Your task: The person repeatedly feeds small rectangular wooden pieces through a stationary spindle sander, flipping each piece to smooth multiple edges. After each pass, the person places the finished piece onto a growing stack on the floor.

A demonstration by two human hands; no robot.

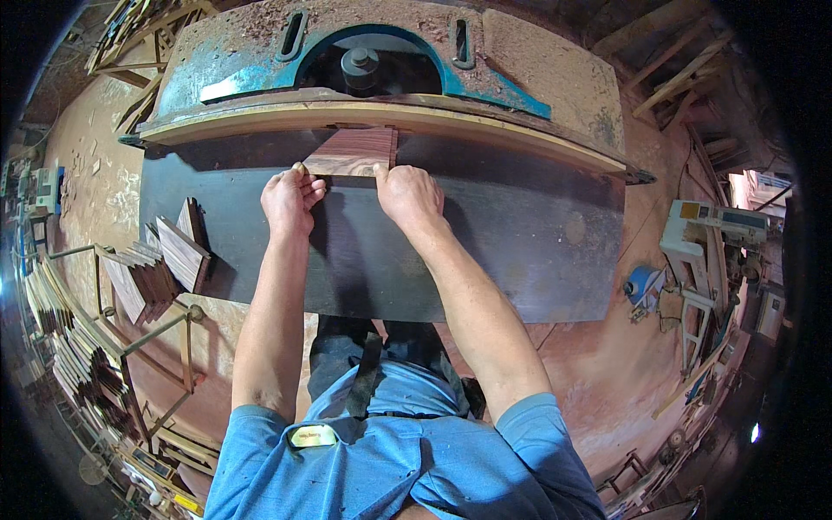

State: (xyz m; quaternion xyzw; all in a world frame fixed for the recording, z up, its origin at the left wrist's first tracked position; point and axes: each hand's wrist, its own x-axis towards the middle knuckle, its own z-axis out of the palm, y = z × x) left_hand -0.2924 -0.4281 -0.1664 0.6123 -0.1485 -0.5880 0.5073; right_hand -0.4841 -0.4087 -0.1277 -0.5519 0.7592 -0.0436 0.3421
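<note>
I have a piece of brown wood point(355, 154) with dark, wavy stripes in front of me. It is over the big dark table point(537, 260), with its far edge at the long wooden bar point(286, 120). I cannot tell if it lies quite flat. My left hand point(290, 201) pinches its near left corner, with the other fingers curled up beside it. My right hand point(411, 195) has its thumb on the near right corner. Its fingers are bent and mostly hidden, so I cannot tell if they pinch the wood too.

Past the bar I see a blue-green metal frame point(451, 82) with a round opening. A fat metal post point(360, 65) stands in it, and lots of wood dust point(234, 35) lies around.

On the left end of the table there are more brown boards point(184, 256), leaning and bunched up. Farther left, a rack point(186, 347) stands by many more boards point(82, 364). A blue thing point(643, 286) sits on the dusty floor point(589, 390) to the right. Low down I see the blue shirt point(373, 459).
</note>
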